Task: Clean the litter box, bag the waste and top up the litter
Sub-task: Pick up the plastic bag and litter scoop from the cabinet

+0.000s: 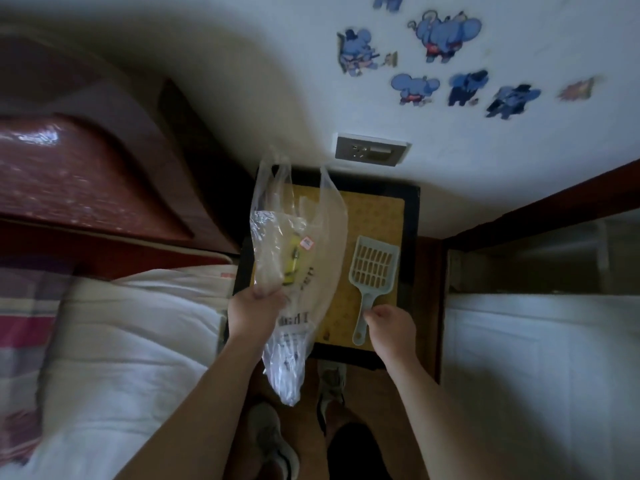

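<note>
Scoop (372, 271), head view: lies flat on yellow litter (374, 209) in litter box (412, 237), long axis toward you, handle nearest, right by R hand (393, 325). Fingers curl at the handle; grip unconfirmed. L hand (258, 306) clutches plastic bag (301, 216) over box's left half, beside scoop. Bag appears waste-free.

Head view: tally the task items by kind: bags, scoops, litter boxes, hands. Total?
Plastic bag: 1, gripped by the left hand
Scoop: 1, handle held by the right hand
Litter box: 1
Hands: 2
Total: 5
</note>
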Motion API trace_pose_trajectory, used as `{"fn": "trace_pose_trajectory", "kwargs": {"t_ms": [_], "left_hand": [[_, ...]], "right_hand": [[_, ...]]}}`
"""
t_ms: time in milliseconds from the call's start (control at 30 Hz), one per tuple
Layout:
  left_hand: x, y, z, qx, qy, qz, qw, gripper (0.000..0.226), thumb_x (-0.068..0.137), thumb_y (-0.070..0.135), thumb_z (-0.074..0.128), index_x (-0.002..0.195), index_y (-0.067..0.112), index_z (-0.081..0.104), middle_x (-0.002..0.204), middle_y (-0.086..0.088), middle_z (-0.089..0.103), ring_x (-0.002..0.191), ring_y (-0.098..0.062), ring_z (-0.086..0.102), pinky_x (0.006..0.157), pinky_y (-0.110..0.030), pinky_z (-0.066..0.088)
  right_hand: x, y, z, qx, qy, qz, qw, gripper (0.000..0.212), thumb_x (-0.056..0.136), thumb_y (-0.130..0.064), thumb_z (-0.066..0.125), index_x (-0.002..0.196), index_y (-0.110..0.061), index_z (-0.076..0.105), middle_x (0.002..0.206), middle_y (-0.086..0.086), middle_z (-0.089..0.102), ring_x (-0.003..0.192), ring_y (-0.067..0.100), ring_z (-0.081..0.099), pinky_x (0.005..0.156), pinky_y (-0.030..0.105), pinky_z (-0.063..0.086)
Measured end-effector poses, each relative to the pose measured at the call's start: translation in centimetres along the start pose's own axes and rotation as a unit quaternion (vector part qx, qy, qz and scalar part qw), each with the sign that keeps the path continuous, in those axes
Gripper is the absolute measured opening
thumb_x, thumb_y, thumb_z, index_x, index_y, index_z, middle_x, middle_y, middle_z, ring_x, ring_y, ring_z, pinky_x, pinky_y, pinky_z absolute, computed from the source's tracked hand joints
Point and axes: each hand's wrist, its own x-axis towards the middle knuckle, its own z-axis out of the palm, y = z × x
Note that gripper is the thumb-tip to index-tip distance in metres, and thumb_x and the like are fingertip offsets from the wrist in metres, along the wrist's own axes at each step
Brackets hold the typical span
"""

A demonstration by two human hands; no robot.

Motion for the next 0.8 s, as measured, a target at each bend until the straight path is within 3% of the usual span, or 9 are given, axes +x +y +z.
{"fn": "trace_pose_trajectory", "kwargs": {"t_ms": [167,267,367,567,700,800], "left_hand": [[-3.0,2.0,-3.3,-0.045,0.013,0.016,0.999,0.007,0.081,0.017,0.077,0.080,0.014,0.071,0.070,-0.001,0.073,0.063,-0.017,0.070,0.047,-0.022,0.052],[-5.0,2.6,-5.6,-0.084,0.018,0.025,0.996,0.008,0.081,0.016,0.077,0.084,0.012,0.072,0.075,-0.004,0.075,0.062,-0.015,0.072,0.048,-0.024,0.054],[-7.2,2.1,-8.1,-0.127,0.020,0.030,0.991,0.006,0.082,0.014,0.077,0.085,0.011,0.072,0.071,-0.001,0.075,0.059,-0.012,0.073,0.046,-0.021,0.052],[-12.2,-0.4,-14.0,-0.175,0.026,0.050,0.983,0.011,0.082,0.018,0.077,0.090,0.013,0.072,0.079,-0.006,0.077,0.073,-0.023,0.076,0.071,-0.043,0.063],[-16.8,-3.0,-18.8,-0.250,0.040,0.067,0.965,0.008,0.082,0.014,0.076,0.090,0.012,0.072,0.074,-0.002,0.077,0.069,-0.018,0.075,0.059,-0.031,0.058],[-20.7,-5.8,-23.1,-0.298,0.058,0.079,0.950,0.007,0.083,0.011,0.076,0.089,0.009,0.072,0.072,-0.001,0.077,0.065,-0.015,0.074,0.053,-0.026,0.056]], "right_hand": [[-3.1,-2.4,-1.7,0.022,0.024,-0.028,0.999,0.032,0.094,-0.024,0.060,0.069,-0.005,0.060,0.066,0.014,0.061,0.060,0.028,0.060,0.056,0.038,0.047],[-5.9,-4.1,-2.7,0.033,0.041,-0.076,0.996,0.025,0.094,-0.026,0.060,0.075,-0.011,0.063,0.072,0.010,0.065,0.067,0.025,0.064,0.062,0.040,0.052],[-9.3,-6.0,-3.3,0.041,0.049,-0.126,0.990,0.019,0.094,-0.022,0.062,0.082,-0.007,0.064,0.076,0.013,0.066,0.070,0.026,0.065,0.058,0.033,0.049],[-16.9,-7.7,-3.2,0.067,0.047,-0.210,0.974,0.010,0.094,-0.020,0.063,0.087,-0.012,0.066,0.080,0.001,0.065,0.071,0.009,0.061,0.054,0.012,0.041],[-23.3,-7.4,-2.2,0.072,0.046,-0.278,0.957,0.006,0.095,-0.017,0.062,0.090,-0.016,0.065,0.084,0.000,0.066,0.072,0.005,0.063,0.059,0.013,0.047],[-27.9,-7.2,-0.6,0.032,0.039,-0.316,0.947,0.005,0.095,-0.020,0.061,0.097,-0.021,0.065,0.088,-0.001,0.068,0.079,0.013,0.066,0.068,0.029,0.055]]}}
